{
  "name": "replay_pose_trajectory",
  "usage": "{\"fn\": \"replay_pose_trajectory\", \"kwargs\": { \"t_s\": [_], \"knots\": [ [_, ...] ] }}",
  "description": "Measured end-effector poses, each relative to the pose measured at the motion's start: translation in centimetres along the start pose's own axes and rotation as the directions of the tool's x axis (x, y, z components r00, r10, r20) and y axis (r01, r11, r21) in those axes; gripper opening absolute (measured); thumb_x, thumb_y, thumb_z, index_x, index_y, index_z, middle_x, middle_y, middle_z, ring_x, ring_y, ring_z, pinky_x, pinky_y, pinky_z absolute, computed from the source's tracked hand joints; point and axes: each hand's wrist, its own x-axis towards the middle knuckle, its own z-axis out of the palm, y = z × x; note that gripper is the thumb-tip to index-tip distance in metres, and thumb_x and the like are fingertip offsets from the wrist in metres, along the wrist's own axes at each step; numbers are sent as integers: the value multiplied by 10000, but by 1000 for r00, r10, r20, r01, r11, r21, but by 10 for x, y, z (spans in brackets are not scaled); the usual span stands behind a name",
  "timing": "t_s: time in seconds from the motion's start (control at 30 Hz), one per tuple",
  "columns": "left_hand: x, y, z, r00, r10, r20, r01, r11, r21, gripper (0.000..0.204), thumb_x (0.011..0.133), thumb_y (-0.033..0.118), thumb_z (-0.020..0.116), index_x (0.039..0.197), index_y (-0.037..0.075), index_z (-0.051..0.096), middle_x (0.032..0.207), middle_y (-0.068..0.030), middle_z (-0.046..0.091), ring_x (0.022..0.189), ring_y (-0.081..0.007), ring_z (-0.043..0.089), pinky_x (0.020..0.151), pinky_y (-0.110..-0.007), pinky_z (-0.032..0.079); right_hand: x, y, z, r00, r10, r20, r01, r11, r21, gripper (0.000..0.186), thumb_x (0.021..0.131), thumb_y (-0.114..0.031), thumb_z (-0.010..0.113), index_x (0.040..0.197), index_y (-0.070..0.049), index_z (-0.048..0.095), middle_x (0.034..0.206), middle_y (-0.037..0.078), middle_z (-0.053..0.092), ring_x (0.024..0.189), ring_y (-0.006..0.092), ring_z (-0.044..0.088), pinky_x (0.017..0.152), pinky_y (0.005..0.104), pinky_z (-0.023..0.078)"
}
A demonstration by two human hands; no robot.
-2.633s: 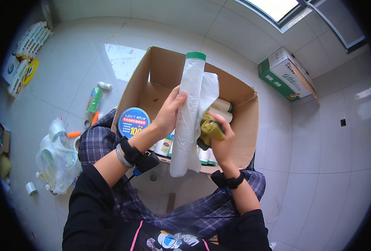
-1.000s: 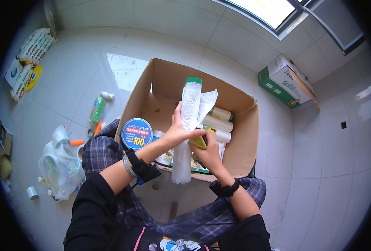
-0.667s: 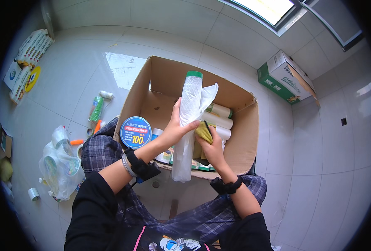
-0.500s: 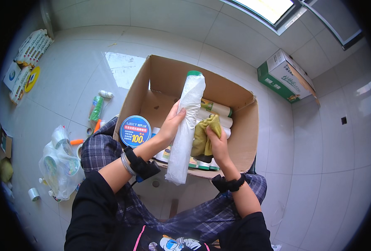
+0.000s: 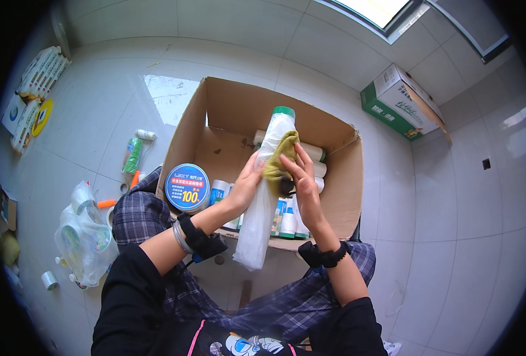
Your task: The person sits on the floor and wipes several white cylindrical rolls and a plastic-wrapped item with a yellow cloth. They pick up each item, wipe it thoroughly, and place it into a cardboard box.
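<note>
A long roll of white plastic film (image 5: 256,228) with a green band at its far end slants up over the open cardboard box. My left hand (image 5: 247,185) is closed round it from the left side, near its middle. On the other side my right hand (image 5: 306,187) holds an olive-green cloth (image 5: 282,159) against the roll, fingers bent over the cloth. Below both hands, several similar rolls (image 5: 288,224) stand or lie inside the cardboard box (image 5: 341,204). The palm side of my right hand is partly hidden.
At the box's left corner sits a round blue container (image 5: 187,186). A clear plastic bag of rolls (image 5: 85,243) lies left of my knee, near a green-wrapped item (image 5: 133,155). A white and green carton (image 5: 402,104) stands by the far right wall. Packages (image 5: 43,74) lie far left.
My right hand has brought the cloth up and left onto the roll, covering part of it. The roll has tilted slightly more to the right at its far end.
</note>
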Motion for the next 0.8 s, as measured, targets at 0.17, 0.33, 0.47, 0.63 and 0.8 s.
{"fn": "replay_pose_trajectory", "kwargs": {
  "t_s": [0.17,0.33,0.47,0.63,0.8],
  "knots": [
    [0,-7,-3,991,128,38,-132,980,150,448,986,283,323,1365,53,263,1282,-98,413,1178,-146,400,990,-273,317,2,2,28,938,255,-235,-179,936,303,538,819,-62,632,1267,-32,335,1291,123,348,1203,237,392,939,335,411],
    [-2,-10,-4,978,206,-28,-198,964,176,442,988,267,318,1349,14,283,1279,-124,416,1186,-177,392,998,-281,298,15,-15,45,939,273,-211,-177,906,384,713,825,-120,640,1370,-55,186,1312,150,356,1155,229,443,946,331,401],
    [-1,-3,-2,964,263,-35,-245,933,265,437,989,281,310,1336,17,303,1266,-130,430,1189,-186,392,1004,-292,293,22,-13,42,928,345,-140,-263,873,412,783,850,-193,620,1421,-79,98,1353,145,326,1189,225,410,965,321,375],
    [5,-15,-12,940,337,-48,-282,850,446,436,978,295,341,1329,38,317,1220,-186,456,1120,-261,451,960,-337,333,22,0,45,928,342,-146,-223,827,516,701,903,-248,546,1433,-90,115,1360,115,329,1196,189,391,983,292,341],
    [7,3,-9,939,341,51,-277,655,703,453,947,252,419,1336,45,314,1154,-226,459,1023,-371,492,899,-385,377,22,3,42,883,437,-174,-221,711,668,606,939,-236,475,1430,-116,140,1325,63,389,1137,144,446,931,285,394]
  ]
}}
